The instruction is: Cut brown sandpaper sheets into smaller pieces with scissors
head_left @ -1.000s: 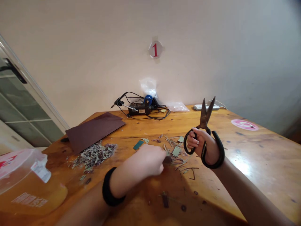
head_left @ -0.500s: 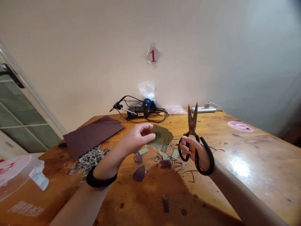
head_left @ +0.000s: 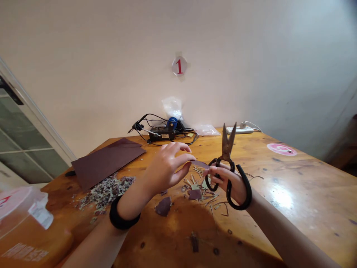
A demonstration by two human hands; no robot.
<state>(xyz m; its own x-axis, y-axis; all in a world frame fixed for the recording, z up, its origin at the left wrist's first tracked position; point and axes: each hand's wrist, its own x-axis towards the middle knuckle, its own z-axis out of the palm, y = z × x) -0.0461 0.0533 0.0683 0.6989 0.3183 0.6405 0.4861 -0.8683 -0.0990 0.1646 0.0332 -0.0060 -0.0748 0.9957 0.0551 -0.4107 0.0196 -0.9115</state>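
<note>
One hand, the left (head_left: pixel 169 165), pinches a brown piece (head_left: pixel 200 163) at one end; the right hand (head_left: pixel 231 182) touches its other end with fingertips while gripping scissors (head_left: pixel 225 153), blades apart. Below, scraps (head_left: pixel 195 194) lie on the table (head_left: pixel 315 197), with a shredded pile (head_left: pixel 107 191) and brown sheets (head_left: pixel 108 160) to the left.

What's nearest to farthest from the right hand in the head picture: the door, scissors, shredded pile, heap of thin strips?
1. Scissors: held in the right hand.
2. Heap of thin strips: on the table, just left of that hand.
3. Shredded pile: farther left, beside the brown sheets.
4. Door: far left, beyond the table.
</note>
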